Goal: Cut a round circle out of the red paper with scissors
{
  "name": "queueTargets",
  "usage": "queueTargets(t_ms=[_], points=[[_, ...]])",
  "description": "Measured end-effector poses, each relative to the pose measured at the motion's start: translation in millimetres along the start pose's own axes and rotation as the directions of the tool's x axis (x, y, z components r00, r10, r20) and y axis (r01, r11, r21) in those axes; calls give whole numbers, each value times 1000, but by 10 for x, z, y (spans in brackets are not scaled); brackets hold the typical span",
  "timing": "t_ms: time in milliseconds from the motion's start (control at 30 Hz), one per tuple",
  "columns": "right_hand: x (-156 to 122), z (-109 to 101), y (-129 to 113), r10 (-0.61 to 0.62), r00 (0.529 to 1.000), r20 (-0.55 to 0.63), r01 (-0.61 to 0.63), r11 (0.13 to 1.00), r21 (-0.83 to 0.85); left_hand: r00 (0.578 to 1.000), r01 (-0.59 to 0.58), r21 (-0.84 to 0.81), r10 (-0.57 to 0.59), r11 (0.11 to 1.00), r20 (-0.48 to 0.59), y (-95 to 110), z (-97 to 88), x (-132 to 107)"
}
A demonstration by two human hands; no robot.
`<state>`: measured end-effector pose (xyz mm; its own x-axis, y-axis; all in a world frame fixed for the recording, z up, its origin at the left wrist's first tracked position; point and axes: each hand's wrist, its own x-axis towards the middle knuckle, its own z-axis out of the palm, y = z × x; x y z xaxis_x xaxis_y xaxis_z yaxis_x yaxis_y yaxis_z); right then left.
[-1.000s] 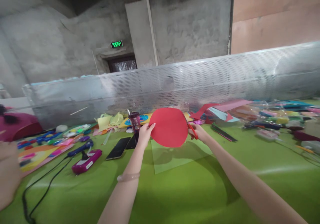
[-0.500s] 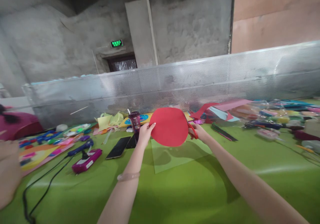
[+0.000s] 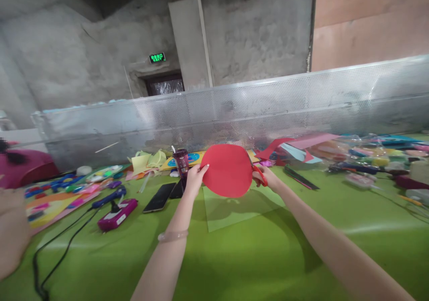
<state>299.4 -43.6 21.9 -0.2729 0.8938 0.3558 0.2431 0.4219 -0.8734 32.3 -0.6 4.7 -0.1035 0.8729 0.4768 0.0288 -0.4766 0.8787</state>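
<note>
A rounded piece of red paper (image 3: 228, 170) is held up above the table in front of me. My left hand (image 3: 195, 180) pinches its left edge, thumb on the near face. At the paper's right edge, my right hand (image 3: 268, 178) grips red-handled scissors (image 3: 260, 175); the blades lie along that edge and are mostly hidden by the paper. Below, a light green translucent sheet (image 3: 217, 218) lies on the green table (image 3: 241, 260), with the paper's shadow across it. Just left of my left hand stand a dark drink cup with a straw (image 3: 181, 161) and a black phone (image 3: 159, 198).
At left are a purple power strip (image 3: 118, 214) with black cords, colourful craft pieces and another person's arm (image 3: 13, 234). Red paper scraps (image 3: 276, 148), a dark ruler-like strip (image 3: 300, 177) and bagged clay (image 3: 375, 158) lie at right. A perforated metal panel (image 3: 234, 111) runs behind.
The scissor handles in my right hand have shifted very slightly to the right. The red paper and my left hand stay almost in the same place.
</note>
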Motion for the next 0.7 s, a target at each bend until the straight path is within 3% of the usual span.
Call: queueTargets(t_ms=[700], points=[[37, -5, 77, 5, 1000, -15, -6, 998, -60, 1000, -15, -26, 16, 1000, 17, 22, -3, -8]])
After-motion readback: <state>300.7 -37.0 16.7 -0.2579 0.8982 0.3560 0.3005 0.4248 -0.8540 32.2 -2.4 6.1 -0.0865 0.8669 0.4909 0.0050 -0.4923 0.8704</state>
